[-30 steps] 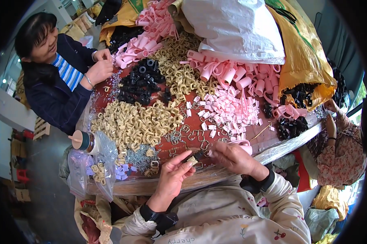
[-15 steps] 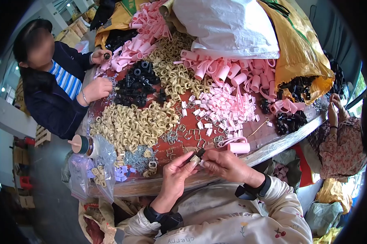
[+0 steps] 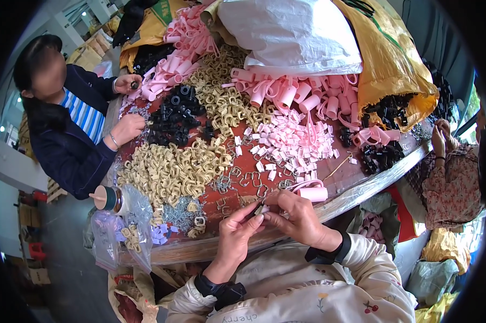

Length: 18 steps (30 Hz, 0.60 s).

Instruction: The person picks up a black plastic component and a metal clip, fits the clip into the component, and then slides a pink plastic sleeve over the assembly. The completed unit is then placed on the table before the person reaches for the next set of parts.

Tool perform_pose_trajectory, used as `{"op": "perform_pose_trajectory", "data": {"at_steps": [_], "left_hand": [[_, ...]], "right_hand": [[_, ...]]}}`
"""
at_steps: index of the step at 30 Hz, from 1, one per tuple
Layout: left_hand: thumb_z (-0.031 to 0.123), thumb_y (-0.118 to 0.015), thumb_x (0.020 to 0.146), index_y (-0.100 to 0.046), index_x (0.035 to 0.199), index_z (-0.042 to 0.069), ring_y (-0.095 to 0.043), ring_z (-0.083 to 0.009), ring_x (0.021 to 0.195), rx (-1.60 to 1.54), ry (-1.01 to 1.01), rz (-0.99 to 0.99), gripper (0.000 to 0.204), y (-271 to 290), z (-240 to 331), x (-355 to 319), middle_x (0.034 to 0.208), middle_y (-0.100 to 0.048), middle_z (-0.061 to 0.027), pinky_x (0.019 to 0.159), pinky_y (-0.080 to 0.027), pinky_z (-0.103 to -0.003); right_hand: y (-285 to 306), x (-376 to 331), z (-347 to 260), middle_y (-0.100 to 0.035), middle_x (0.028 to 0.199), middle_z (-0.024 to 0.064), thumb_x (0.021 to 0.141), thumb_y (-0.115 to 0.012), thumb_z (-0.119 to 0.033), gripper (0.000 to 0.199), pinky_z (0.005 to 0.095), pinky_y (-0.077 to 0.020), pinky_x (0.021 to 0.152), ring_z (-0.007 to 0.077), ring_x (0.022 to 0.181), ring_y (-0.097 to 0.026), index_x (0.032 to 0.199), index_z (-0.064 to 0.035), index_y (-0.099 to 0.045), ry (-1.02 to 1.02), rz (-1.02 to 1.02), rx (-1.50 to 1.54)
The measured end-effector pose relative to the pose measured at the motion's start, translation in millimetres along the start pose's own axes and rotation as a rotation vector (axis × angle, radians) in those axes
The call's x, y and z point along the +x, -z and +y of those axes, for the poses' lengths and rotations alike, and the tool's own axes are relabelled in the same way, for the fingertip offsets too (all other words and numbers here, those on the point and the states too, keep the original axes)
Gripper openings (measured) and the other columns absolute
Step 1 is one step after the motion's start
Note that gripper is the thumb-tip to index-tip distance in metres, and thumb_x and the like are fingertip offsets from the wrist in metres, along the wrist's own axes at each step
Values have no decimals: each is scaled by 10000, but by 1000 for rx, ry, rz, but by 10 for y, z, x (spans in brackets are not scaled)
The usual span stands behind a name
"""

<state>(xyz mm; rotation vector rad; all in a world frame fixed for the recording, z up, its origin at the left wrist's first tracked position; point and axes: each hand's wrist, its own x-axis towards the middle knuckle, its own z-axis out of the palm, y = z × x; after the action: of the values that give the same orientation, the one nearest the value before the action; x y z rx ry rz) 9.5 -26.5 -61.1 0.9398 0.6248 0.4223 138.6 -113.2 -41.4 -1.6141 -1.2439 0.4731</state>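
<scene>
Both hands meet at the table's near edge, around one small black plastic part (image 3: pixel 259 209) with a pale piece on it. My left hand (image 3: pixel 240 232) is closed, its thumb and fingers pinching the part from below left. From the right, my right hand (image 3: pixel 296 216) is closed over the same part, its thumb and forefinger pressed on the pale piece. Fingers hide most of it. Just beyond the hands lie bent wire rings (image 3: pixel 262 189). A pink plastic tube with a strap (image 3: pixel 312 194) lies beside my right hand.
Heaps of beige buckles (image 3: pixel 173 169), small pink clips (image 3: pixel 294 137), black fittings (image 3: pixel 174 116) and screws (image 3: pixel 182 213) cover the red table. A white sack (image 3: pixel 291 37) and yellow sack (image 3: pixel 396 64) stand behind. One co-worker (image 3: pixel 65 118) sits left, another (image 3: pixel 450 183) right.
My right hand has moved slightly left and closed in over the part, covering more of it. The view has shifted a little. The co-worker at left still holds a small dark part.
</scene>
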Motion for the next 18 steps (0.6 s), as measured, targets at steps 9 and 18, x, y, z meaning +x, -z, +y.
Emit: {"op": "perform_pose_trajectory", "data": {"at_steps": [9, 18], "left_hand": [[126, -529, 807, -473, 1110, 10, -549, -96, 801, -163, 179, -81, 329, -68, 30, -85, 943, -568, -50, 707, -463, -227], [141, -548, 797, -494, 1071, 0, -529, -77, 713, -261, 129, -176, 313, -131, -152, 34, 879, -555, -33, 609, -451, -199]], "right_hand": [[25, -119, 120, -514, 727, 78, 622, -657, -66, 294, 305, -398, 518, 221, 606, -497, 894, -3, -564, 413, 131, -277], [34, -279, 94, -496, 817, 144, 662, -601, -10, 301, 324, -402, 608, 258, 719, -488, 955, 8, -533, 397, 101, -442]]}}
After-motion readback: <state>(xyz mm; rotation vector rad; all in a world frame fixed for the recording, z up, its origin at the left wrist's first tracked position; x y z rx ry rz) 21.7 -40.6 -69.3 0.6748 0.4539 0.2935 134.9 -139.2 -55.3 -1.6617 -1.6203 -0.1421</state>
